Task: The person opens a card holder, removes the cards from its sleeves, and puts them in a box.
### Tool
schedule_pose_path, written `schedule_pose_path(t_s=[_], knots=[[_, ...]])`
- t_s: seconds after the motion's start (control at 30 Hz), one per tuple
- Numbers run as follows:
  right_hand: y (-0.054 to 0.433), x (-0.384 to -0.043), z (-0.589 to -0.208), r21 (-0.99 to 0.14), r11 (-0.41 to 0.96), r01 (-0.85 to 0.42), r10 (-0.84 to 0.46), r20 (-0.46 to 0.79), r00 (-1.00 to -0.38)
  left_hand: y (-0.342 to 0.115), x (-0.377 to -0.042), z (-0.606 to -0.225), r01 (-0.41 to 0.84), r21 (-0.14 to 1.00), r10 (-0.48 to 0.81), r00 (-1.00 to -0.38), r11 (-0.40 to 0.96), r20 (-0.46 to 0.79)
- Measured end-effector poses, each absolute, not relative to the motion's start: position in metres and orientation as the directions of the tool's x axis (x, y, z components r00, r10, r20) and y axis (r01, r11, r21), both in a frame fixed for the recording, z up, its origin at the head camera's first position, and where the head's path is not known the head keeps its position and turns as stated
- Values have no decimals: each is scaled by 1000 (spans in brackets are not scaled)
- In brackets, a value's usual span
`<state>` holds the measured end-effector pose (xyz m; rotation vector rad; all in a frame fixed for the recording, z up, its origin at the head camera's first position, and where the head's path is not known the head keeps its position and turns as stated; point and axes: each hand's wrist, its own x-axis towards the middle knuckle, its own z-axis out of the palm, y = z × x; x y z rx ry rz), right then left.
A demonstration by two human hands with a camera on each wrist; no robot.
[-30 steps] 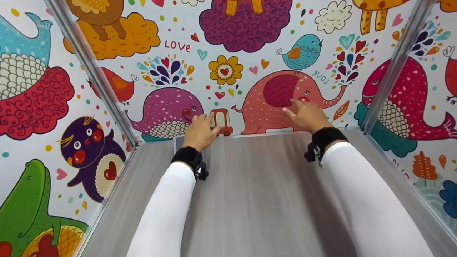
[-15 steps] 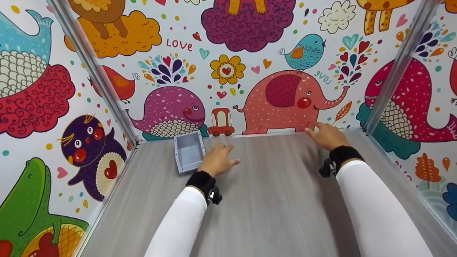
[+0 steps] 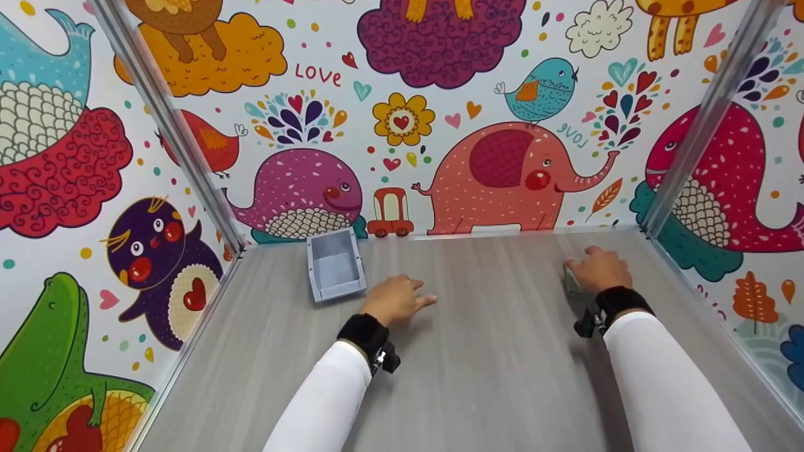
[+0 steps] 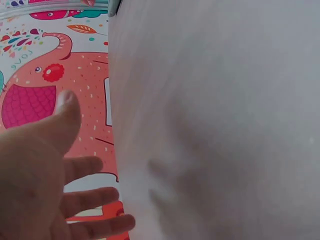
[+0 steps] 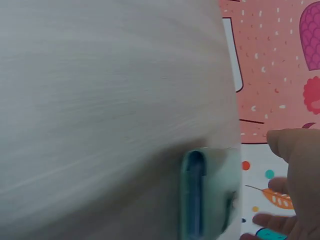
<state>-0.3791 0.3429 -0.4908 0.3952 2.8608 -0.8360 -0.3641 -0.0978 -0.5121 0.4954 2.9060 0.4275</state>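
In the head view my left hand (image 3: 397,299) is over the table to the right of a grey open-topped box (image 3: 336,267), apart from it. Its fingers are spread and hold nothing, as the left wrist view shows of the same hand (image 4: 37,175). My right hand (image 3: 600,270) reaches over a small pale green object (image 3: 573,284) and partly hides it. Seen from the right wrist, this green object (image 5: 189,200) has a rounded end and a dark slot along its side. The thumb and fingers of the right hand (image 5: 306,175) are parted beside it.
A grey wood-grain table (image 3: 477,351) lies under both hands. Behind it stands a wall (image 3: 402,169) printed with cartoon animals. Metal corner posts, such as the left one (image 3: 169,125), join it to printed side walls.
Both hands have come down and toward the person, the left also rightward away from the grey box, now uncovered. The right hand has moved right, over the green object.
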Motion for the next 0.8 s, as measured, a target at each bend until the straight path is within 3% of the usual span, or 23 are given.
schedule_pose_path(t_s=[0.23,0.57,0.8], knots=[[348,-370,-501,-564,739,368,237,-294,-926,-88,-360,-519,303,340,362,-924,890,-125],[346,-372,-519,-546,784,293,218,-201,-955,-86,-353,-526,282,345,340,-933,895,-119],[322,-380,-521,-547,796,258,149,-237,-960,-81,-356,-526,266,416,326,-942,870,-79]])
